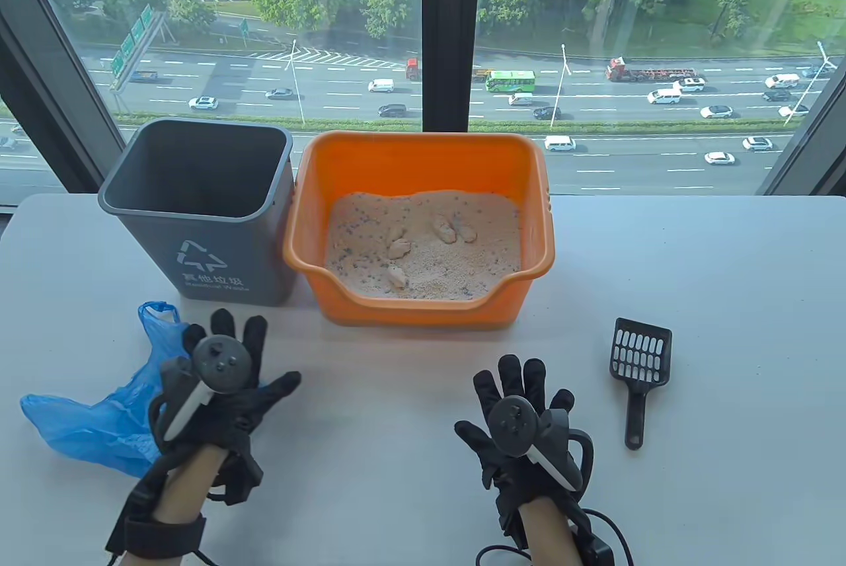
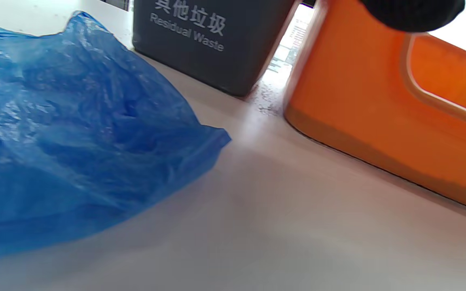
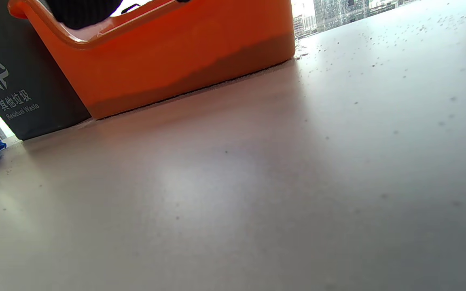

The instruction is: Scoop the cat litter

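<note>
Basically pre-start: nothing scooped yet. Left hand (image 1: 221, 387) lies flat, fingers spread, over the edge of the blue bag (image 1: 99, 407); right hand (image 1: 525, 424) flat on the table (image 1: 727, 328), holding nothing. Scoop (image 1: 638, 374) lies just right of the right hand, handle toward the person. Next move, I'd say: right hand takes that handle. Litter (image 1: 423, 248) sits in the orange tray (image 1: 330, 182), pale sand, several clumps near centre. Bin (image 1: 198, 209) stands beside the tray's left.

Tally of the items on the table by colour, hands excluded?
Orange: 1, litter box
Grey: 1, bin
Blue: 1, bag
Black: 1, scoop
Total: 4
</note>
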Demonstrator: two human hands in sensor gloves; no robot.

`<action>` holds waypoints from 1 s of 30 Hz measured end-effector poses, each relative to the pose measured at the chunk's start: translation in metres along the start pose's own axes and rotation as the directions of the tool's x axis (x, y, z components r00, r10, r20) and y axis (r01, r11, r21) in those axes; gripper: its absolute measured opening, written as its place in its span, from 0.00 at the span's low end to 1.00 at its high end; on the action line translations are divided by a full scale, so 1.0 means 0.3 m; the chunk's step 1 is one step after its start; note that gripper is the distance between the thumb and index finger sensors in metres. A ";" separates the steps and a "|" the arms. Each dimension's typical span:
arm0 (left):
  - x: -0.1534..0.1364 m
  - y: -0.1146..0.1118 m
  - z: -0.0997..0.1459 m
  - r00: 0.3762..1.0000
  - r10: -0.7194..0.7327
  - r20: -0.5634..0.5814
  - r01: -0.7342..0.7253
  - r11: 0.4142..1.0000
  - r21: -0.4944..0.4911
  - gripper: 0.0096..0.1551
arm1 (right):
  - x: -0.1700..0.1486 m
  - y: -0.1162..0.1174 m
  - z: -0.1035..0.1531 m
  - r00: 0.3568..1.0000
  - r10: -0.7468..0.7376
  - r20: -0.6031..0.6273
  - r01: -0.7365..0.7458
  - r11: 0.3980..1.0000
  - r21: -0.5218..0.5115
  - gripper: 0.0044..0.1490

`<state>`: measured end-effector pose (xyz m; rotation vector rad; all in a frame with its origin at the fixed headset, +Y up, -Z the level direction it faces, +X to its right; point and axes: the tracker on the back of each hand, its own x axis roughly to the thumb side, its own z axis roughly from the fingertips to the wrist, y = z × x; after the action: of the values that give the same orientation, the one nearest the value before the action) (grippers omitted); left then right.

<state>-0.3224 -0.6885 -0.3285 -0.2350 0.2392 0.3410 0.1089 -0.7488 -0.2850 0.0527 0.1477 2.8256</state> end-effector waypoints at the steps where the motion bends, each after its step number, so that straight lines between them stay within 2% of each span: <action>1: -0.058 0.009 -0.027 0.998 0.011 -0.063 -0.012 1.000 -0.011 0.56 | 0.000 -0.001 0.001 1.000 -0.001 -0.001 0.001 1.000 0.000 0.48; 4: -0.214 0.006 -0.093 0.970 0.072 -0.234 -0.084 0.996 -0.044 0.57 | -0.003 -0.004 0.002 1.000 -0.006 -0.003 0.006 1.000 -0.007 0.48; 8: -0.365 -0.067 -0.172 0.908 0.109 -0.406 -0.159 0.983 -0.091 0.59 | -0.006 -0.005 0.000 1.000 -0.009 -0.011 0.009 1.000 -0.006 0.48; 10: -0.403 -0.107 -0.200 0.882 0.093 -0.463 -0.169 0.978 -0.125 0.59 | -0.007 -0.007 0.001 1.000 -0.008 -0.013 0.008 1.000 -0.005 0.48; 13: -0.402 -0.121 -0.212 0.876 0.069 -0.477 -0.132 0.986 -0.100 0.58 | -0.009 -0.009 0.000 1.000 -0.007 -0.018 0.007 1.000 -0.011 0.48; 14: -0.392 -0.119 -0.214 0.883 0.077 -0.463 -0.126 0.989 -0.076 0.55 | -0.011 -0.011 0.000 1.000 -0.011 -0.020 0.010 1.000 -0.013 0.48; 16: -0.374 -0.115 -0.214 0.886 0.050 -0.461 -0.096 0.992 -0.077 0.44 | -0.013 -0.011 -0.002 1.000 -0.013 -0.023 0.013 1.000 -0.013 0.48; 18: -0.353 -0.108 -0.207 0.890 0.050 -0.454 -0.056 0.998 0.001 0.24 | -0.014 -0.010 -0.002 1.000 -0.010 -0.025 0.010 1.000 -0.012 0.48; 21: -0.307 -0.125 -0.180 0.924 0.006 -0.382 0.023 0.997 0.073 0.20 | -0.014 -0.008 -0.002 1.000 -0.009 -0.022 0.009 1.000 -0.008 0.48; 24: -0.211 -0.091 -0.131 0.962 -0.039 -0.272 0.081 0.986 0.144 0.20 | -0.007 -0.010 -0.001 1.000 -0.016 -0.013 0.016 1.000 -0.007 0.48; 25: -0.163 -0.073 -0.103 0.981 -0.021 -0.192 0.059 0.979 0.194 0.20 | -0.004 -0.011 0.001 1.000 -0.020 -0.007 0.020 1.000 -0.013 0.48; 27: -0.081 -0.056 -0.054 0.998 -0.018 -0.057 0.030 0.972 0.233 0.20 | 0.000 -0.016 0.005 1.000 -0.030 0.002 0.030 0.999 -0.024 0.48; 28: -0.023 -0.057 -0.025 0.999 -0.024 0.043 0.014 0.973 0.229 0.20 | 0.003 -0.020 0.007 0.999 -0.042 0.009 0.043 0.999 -0.032 0.48; 30: 0.071 -0.076 0.025 0.986 -0.019 0.164 -0.016 0.978 0.210 0.20 | 0.010 -0.024 0.011 0.996 -0.078 0.035 0.080 0.996 -0.042 0.48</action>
<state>-0.2934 -0.7010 -0.3229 0.0026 0.1095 0.3289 0.1083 -0.7409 -0.2823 0.0829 0.0798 2.7461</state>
